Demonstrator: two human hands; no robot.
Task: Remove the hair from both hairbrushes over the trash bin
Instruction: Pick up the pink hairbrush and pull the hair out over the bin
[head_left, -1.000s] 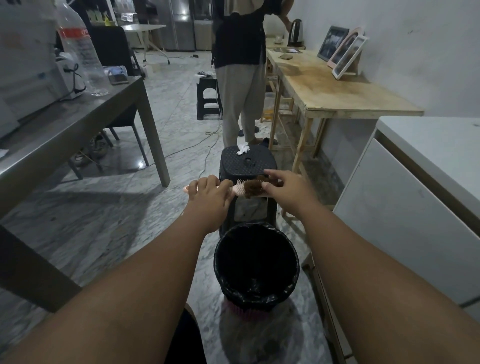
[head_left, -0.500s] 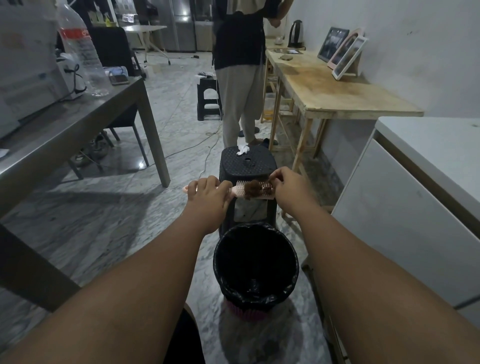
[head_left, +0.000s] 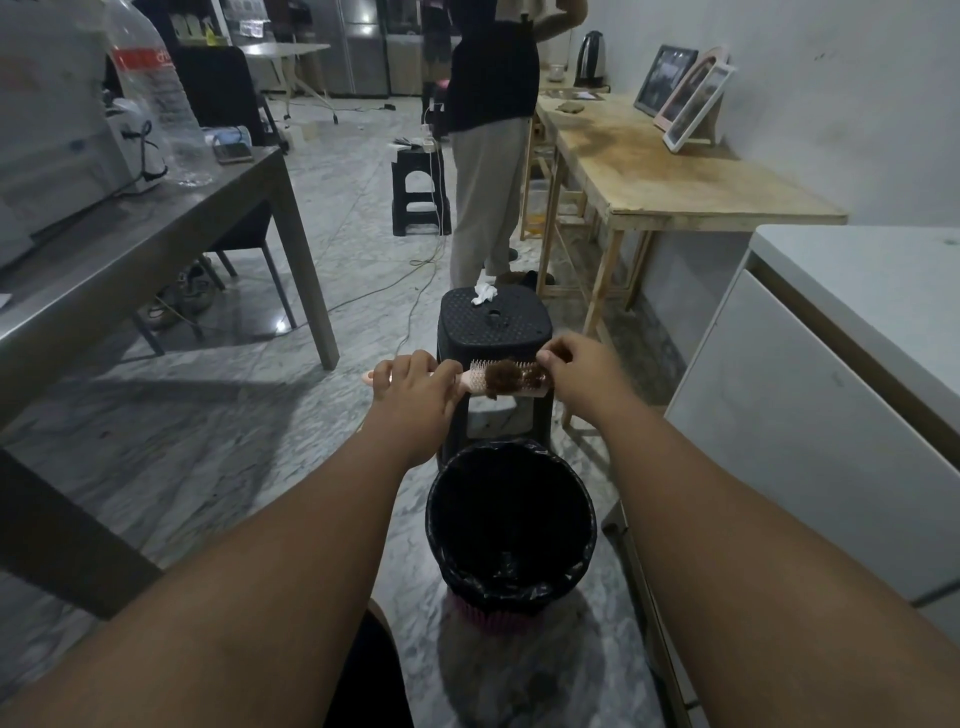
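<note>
A pink hairbrush (head_left: 479, 381) lies level in the air above a black-lined trash bin (head_left: 582, 519), its bristles clogged with a brown clump of hair (head_left: 506, 378). My left hand (head_left: 415, 389) is closed around the brush handle. My right hand (head_left: 584, 371) is at the brush's far right end, fingertips pinched at the edge of the hair. Only one brush is in view.
A black plastic stool (head_left: 493, 322) with a white crumpled tissue (head_left: 484, 293) stands just behind the bin. A grey table (head_left: 156, 234) is at left, a wooden table (head_left: 675, 176) and white cabinet (head_left: 831, 389) at right. A person (head_left: 491, 130) stands beyond the stool.
My right hand has slid from over the hair clump to the brush's right end, uncovering more bristles and hair. The left hand and brush have stayed nearly still.
</note>
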